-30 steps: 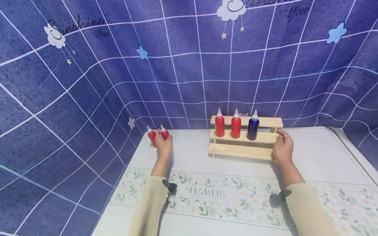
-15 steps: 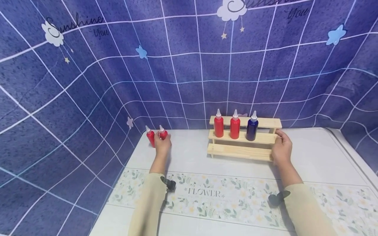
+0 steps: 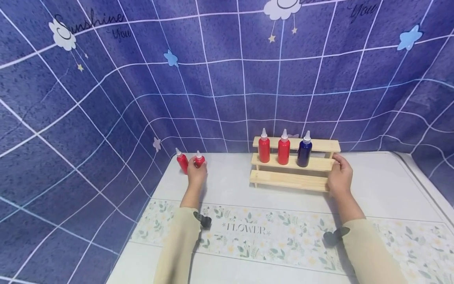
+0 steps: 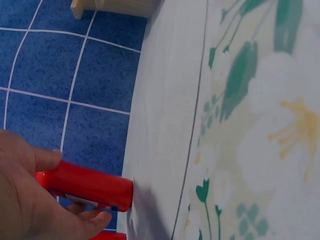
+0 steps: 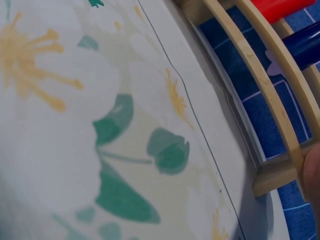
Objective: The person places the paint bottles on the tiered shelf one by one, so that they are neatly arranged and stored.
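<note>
My left hand (image 3: 196, 173) grips a red squeeze bottle (image 3: 200, 160) with a white pointed cap at the back left of the table. Thumb and fingers lie on opposite sides of that bottle (image 4: 95, 187) in the left wrist view. A second red squeeze bottle (image 3: 182, 162) stands just to its left. On the right, my right hand (image 3: 341, 175) holds the end of a three-tier wooden rack (image 3: 289, 179). Two red bottles (image 3: 264, 150) and a dark blue bottle (image 3: 304, 153) stand upright on the rack's middle tier. Only a bit of the right hand (image 5: 312, 172) shows in the right wrist view.
A white table covering (image 3: 227, 177) with a floral band (image 3: 248, 240) lies under everything. Blue gridded cloth (image 3: 220, 86) hangs along the back and left side, close behind the rack and bottles.
The red bottle in my left hand has shifted slightly to the right, widening the gap between its cap and the neighbouring bottle's. The right hand keeps its hold on the rack.
</note>
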Available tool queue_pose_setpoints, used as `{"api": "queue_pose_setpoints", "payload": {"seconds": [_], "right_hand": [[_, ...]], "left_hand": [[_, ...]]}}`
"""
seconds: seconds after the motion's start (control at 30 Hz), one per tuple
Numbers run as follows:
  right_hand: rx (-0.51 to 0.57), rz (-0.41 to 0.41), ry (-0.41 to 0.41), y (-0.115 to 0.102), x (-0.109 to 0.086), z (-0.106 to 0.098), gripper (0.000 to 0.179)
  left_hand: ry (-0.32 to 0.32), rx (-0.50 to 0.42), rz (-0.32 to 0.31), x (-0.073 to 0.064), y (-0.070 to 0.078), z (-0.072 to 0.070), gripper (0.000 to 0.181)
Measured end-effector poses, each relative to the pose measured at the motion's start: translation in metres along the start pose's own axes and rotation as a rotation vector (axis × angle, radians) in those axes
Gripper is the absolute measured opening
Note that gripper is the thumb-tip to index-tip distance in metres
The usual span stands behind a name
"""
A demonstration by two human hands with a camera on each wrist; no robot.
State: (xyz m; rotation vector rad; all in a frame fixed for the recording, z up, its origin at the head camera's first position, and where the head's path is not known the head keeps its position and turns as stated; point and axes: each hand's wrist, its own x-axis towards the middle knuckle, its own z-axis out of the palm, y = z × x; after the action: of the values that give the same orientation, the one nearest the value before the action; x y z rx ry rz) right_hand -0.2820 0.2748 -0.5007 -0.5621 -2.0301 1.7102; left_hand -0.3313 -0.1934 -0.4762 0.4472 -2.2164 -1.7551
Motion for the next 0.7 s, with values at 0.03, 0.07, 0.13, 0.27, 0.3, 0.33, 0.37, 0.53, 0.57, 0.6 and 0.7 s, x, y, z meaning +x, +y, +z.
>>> {"api": "queue_pose_setpoints", "payload": {"seconds": [0.03, 0.07, 0.13, 0.27, 0.3, 0.33, 0.37, 0.53, 0.57, 0.6, 0.7], "right_hand": [[0.002, 0.0, 0.001, 0.0, 0.0003, -0.0002, 0.048], [0.0, -0.001, -0.001, 0.0001, 0.0005, -0.0003, 0.048], [-0.009, -0.003, -0.007, 0.0002, 0.0007, -0.0007, 0.048], [-0.031, -0.009, -0.012, 0.0005, 0.0012, -0.0008, 0.048], [-0.027, -0.011, -0.008, 0.0001, 0.001, -0.0008, 0.048], [-0.021, -0.015, -0.004, -0.0002, 0.0007, -0.0008, 0.047], [-0.01, -0.017, 0.002, -0.0005, 0.0004, -0.0007, 0.047], [0.004, -0.028, 0.004, -0.0026, -0.0014, -0.0002, 0.046], [-0.002, -0.027, 0.001, -0.0025, -0.0016, -0.0001, 0.046], [-0.01, -0.025, -0.002, -0.0024, -0.0017, -0.0001, 0.046], [-0.018, -0.014, -0.002, -0.001, -0.0012, -0.0007, 0.047]], "left_hand": [[-0.006, -0.004, 0.001, -0.0005, 0.0006, 0.0, 0.058], [-0.01, -0.007, 0.002, -0.0011, 0.0012, -0.0001, 0.058], [-0.012, 0.0, 0.009, -0.0024, 0.0023, -0.0003, 0.058], [-0.016, 0.04, 0.039, -0.0045, 0.0027, -0.0002, 0.057], [-0.02, 0.043, 0.048, -0.0049, 0.0028, -0.0001, 0.057], [-0.026, 0.046, 0.055, -0.0053, 0.0027, 0.0003, 0.057], [-0.033, 0.043, 0.059, -0.0056, 0.0027, 0.0007, 0.057], [-0.064, 0.034, 0.087, -0.006, 0.0045, 0.0036, 0.057], [-0.068, 0.041, 0.095, -0.0061, 0.0052, 0.0043, 0.056], [-0.072, 0.05, 0.102, -0.0065, 0.0061, 0.005, 0.056], [-0.082, 0.059, 0.118, -0.0091, 0.0088, 0.0076, 0.053]]}}
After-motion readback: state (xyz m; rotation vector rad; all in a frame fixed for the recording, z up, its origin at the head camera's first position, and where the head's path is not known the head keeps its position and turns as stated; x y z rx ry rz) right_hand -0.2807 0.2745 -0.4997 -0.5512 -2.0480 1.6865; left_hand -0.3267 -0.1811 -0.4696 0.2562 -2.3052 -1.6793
